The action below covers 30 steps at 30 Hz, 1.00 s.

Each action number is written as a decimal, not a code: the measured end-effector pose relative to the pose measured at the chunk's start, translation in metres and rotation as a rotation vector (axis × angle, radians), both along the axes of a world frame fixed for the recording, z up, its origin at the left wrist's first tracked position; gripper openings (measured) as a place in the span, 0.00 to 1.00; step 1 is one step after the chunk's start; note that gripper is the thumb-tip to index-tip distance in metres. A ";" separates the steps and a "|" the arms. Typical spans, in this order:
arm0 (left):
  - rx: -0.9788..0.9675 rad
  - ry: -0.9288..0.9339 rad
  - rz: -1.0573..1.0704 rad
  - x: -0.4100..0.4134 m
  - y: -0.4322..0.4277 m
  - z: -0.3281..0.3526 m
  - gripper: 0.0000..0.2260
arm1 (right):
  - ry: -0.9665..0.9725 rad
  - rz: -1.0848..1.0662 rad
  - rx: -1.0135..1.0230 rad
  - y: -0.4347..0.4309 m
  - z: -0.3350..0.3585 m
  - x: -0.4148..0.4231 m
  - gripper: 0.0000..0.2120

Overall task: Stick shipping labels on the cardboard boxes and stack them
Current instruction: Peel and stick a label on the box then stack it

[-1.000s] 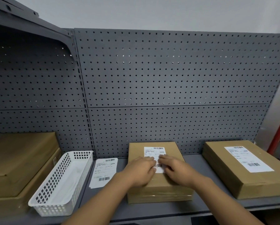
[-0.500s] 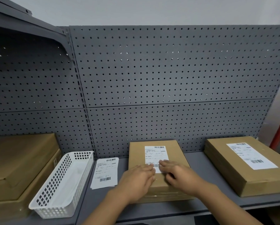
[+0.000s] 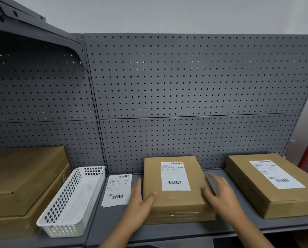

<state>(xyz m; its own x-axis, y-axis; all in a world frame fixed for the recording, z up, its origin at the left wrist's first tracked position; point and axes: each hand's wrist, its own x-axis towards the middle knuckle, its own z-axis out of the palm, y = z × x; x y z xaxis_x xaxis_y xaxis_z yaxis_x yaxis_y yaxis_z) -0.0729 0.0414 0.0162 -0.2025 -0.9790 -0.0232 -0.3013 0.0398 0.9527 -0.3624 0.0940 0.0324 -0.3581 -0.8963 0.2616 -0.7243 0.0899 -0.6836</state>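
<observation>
Ctr box [image 3: 174,199] flat, label [image 3: 175,176] on top (rt box [image 3: 292,194] too)

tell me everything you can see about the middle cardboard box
The middle box is a brown cardboard carton lying flat on the grey shelf, its far end near the pegboard. A white shipping label with barcodes at top and bottom is stuck on its top. Glossy tape seems to band its near end. The left grip rests against its left side, thumb on top. The blurred right grip touches its right edge.
</observation>
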 end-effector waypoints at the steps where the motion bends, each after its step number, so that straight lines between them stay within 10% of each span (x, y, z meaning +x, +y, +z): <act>1: 0.088 0.080 0.035 -0.001 0.001 -0.003 0.40 | -0.125 -0.028 0.038 0.003 -0.002 -0.001 0.33; 9: 0.256 0.302 0.103 -0.012 0.009 -0.010 0.39 | -0.859 -0.038 0.178 0.004 -0.015 0.005 0.25; 12: 0.230 0.328 0.117 -0.019 0.020 0.001 0.19 | -0.924 -0.033 0.120 0.004 -0.013 0.015 0.15; 30: 0.169 0.318 0.145 -0.005 0.027 0.026 0.19 | -0.986 0.030 0.036 0.014 0.002 0.044 0.10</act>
